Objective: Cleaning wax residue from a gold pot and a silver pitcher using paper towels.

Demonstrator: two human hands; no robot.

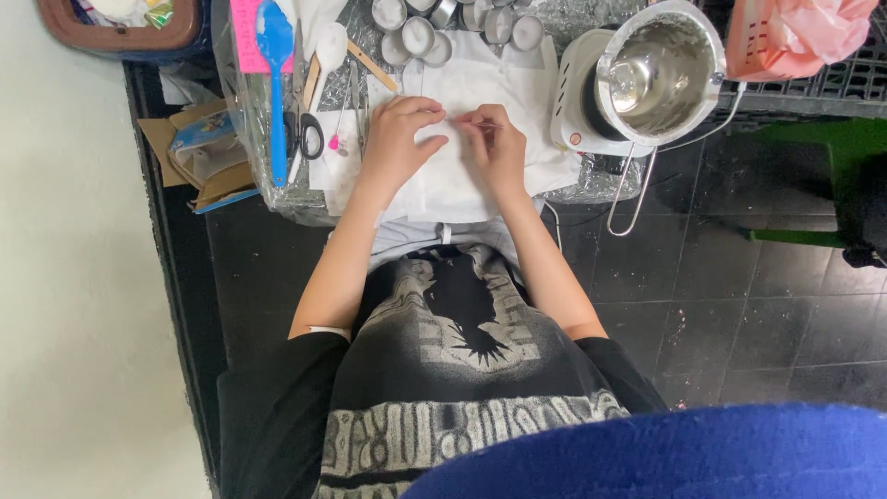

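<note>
Seen from above, a seated person bends over a small table wrapped in clear plastic, both forearms reaching forward so the hands meet over a white cloth spread in the middle.

The left hand lies curled on the cloth, fingertips pressed down, apparently to pin the fabric flat. The right hand sits just beside it, thumb and forefinger pinched on a thin pale strand, possibly a wick, though it is too fine to tell for sure. The strand runs between the two hands, just above the cloth, held taut and close where both hands can steady it.

Tools lie within easy reach on the person's left: a blue spatula, black-handled scissors and a flat wooden stick. Small round metal cups cluster along the far edge of the table (out of the way of the working hands).

On the person's right, a shiny steel pot sits on a white electric hotplate, kept off the cloth. Beyond it stands a pink basket. The floor is of dark tiles.
</note>
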